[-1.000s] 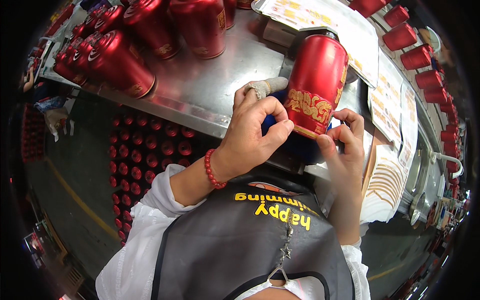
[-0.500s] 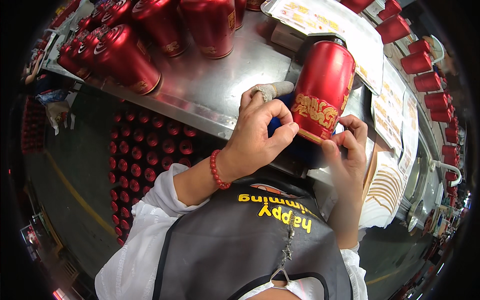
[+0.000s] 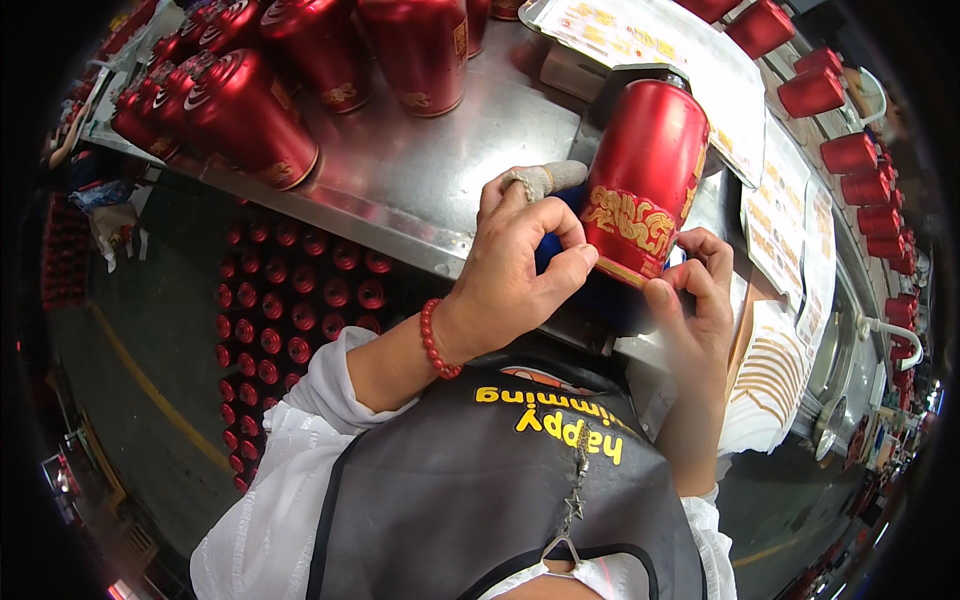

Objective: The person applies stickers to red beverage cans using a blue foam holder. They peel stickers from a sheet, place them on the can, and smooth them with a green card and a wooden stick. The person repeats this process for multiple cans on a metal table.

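A glossy red bottle (image 3: 650, 150) with a gold dragon-pattern band (image 3: 628, 222) leans away from me, its far end against a black holder (image 3: 645, 75). My left hand (image 3: 525, 255), with a red bead bracelet (image 3: 430, 340) at the wrist, is at the bottle's near left edge, thumb and forefinger pinched together. A pale cloth finger cover (image 3: 550, 180) is on one of its fingers. At the near right edge, my right hand (image 3: 700, 290) has thumb and forefinger bent close together. What either pinch holds is too small to make out. Something blue (image 3: 610, 305) shows under the bottle.
Several red bottles (image 3: 250, 120) stand on the metal table (image 3: 480, 120) at the left. Sheets with gold patterns (image 3: 650, 40) lie at the far right, above a stack of white sheets (image 3: 770, 380). Below the table are rows of red bottles (image 3: 300, 310). More red bottles (image 3: 810, 90) line the right.
The row of red bottles at the far right has shifted toward the top of the view. My two hands have kept their places at the near edge of the bottle.
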`<state>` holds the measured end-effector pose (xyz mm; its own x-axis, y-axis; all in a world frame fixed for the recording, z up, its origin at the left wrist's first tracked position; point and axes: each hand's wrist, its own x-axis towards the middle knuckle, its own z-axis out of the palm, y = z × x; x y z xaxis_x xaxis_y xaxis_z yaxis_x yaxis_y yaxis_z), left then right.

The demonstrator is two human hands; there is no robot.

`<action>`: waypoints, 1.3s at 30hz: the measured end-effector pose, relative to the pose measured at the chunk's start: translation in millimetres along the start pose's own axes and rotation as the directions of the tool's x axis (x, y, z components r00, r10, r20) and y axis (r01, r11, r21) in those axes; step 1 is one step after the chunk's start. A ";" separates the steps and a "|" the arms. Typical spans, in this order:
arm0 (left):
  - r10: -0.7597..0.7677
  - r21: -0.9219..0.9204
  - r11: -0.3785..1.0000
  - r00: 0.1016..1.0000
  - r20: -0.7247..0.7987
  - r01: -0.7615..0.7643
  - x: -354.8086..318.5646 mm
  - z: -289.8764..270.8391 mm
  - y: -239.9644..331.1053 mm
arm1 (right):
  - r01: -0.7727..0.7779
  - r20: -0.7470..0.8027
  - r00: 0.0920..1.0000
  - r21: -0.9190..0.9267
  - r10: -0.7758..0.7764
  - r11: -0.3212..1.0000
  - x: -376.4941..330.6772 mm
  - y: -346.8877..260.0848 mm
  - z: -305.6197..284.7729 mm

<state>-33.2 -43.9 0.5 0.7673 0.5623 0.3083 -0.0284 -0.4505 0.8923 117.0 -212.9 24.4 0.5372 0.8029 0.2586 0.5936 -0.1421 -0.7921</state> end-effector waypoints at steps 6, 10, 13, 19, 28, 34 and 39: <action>0.035 0.035 0.999 0.999 -0.027 -0.034 0.3 0.1 0.2 | -0.002 0.007 1.000 0.009 0.002 1.000 -0.1 0.5 0.2; 0.078 0.045 0.996 0.993 -0.088 -0.074 -1.5 4.5 -8.3 | -0.008 0.000 1.000 0.017 0.008 1.000 -1.0 1.1 0.6; -0.028 -0.010 1.000 0.994 -0.102 0.027 -7.7 1.1 -14.8 | -0.019 -0.005 1.000 0.022 0.019 1.000 -1.3 2.2 0.4; 0.318 0.079 0.948 0.917 -0.241 -0.308 -25.3 11.4 -13.4 | 0.003 0.011 1.000 -0.022 -0.003 1.000 0.1 4.5 -0.9; 0.464 0.467 0.803 0.880 -0.100 -0.370 -37.9 5.6 -28.5 | 0.035 0.024 0.999 0.023 -0.035 0.999 -0.3 5.3 -4.0; 0.708 0.652 0.516 0.705 0.041 -0.556 -23.2 4.0 -22.7 | -0.050 0.110 0.994 0.201 0.029 0.978 1.3 7.9 -13.5; 0.791 0.640 0.387 0.596 0.140 -0.663 -6.1 2.1 -15.3 | -0.030 0.105 0.994 0.235 0.005 0.972 0.8 18.8 -13.6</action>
<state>-36.1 -42.0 -15.7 0.5245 -0.1178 0.8432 -0.1099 -0.9915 -0.0702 136.7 -222.8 17.2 0.4743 0.8586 0.1948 0.4202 -0.0263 -0.9071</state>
